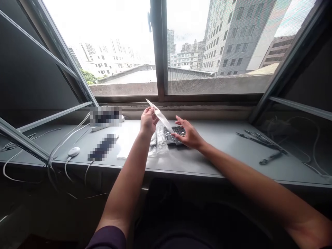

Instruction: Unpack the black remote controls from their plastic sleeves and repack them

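My left hand (148, 119) pinches one side of a thin, whitish plastic bag (163, 119), which slants down to the right above the table. My right hand (190, 134) is spread, thumb and fingers apart, by the bag's lower end; whether a fingertip touches the bag I cannot tell. Below it lie black remote controls (170, 138) side by side, partly hidden by the right hand and the bag. To their left, clear plastic bags (162, 143) rest on the table, their contents hard to make out.
A grey table (207, 162) runs beneath a window. On its left are a blurred-out dark device (102, 148), a white round puck (74, 151) with a cable, and a white box-like item (97, 128). Dark cables or strips (261, 140) lie at right. Metal frames flank both sides.
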`<state>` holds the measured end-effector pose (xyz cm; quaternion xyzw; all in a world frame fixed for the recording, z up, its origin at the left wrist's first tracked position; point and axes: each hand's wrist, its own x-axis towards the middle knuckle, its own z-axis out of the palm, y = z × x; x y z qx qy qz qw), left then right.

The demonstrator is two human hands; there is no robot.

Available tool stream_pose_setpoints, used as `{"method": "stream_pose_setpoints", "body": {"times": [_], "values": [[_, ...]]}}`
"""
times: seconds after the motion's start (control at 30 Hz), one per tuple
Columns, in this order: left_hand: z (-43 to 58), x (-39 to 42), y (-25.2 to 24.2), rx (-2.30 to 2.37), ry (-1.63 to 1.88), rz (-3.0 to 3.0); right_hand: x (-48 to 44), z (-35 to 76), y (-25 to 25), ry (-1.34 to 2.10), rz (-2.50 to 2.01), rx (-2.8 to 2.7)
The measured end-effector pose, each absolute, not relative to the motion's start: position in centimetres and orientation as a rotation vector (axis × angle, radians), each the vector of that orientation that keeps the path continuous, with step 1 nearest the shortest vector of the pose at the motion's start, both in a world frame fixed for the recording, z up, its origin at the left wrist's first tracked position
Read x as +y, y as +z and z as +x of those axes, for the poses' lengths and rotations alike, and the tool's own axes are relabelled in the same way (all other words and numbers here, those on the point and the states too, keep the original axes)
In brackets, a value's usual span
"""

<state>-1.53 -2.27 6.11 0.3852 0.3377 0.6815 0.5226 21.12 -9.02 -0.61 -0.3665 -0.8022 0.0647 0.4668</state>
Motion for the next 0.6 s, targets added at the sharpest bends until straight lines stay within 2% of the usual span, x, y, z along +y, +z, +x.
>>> {"method": "stream_pose_setpoints", "body": {"times": [0.33, 0.5, 0.6], "values": [[0.8, -1.3, 3.1, 0.769, 1.499, 0.778, -9.3, 21.0, 1.1, -0.030, -0.852, -1.858], [0.2, -1.9, 2.4, 0.725, 1.319, 0.851, -8.2, 19.9, 1.8, -0.109, -0.827, -2.070], [0.3, -1.7, 1.9, 0.805, 1.361, 0.855, -7.2, 19.7, 1.6, -0.161, -0.805, -2.144]]}}
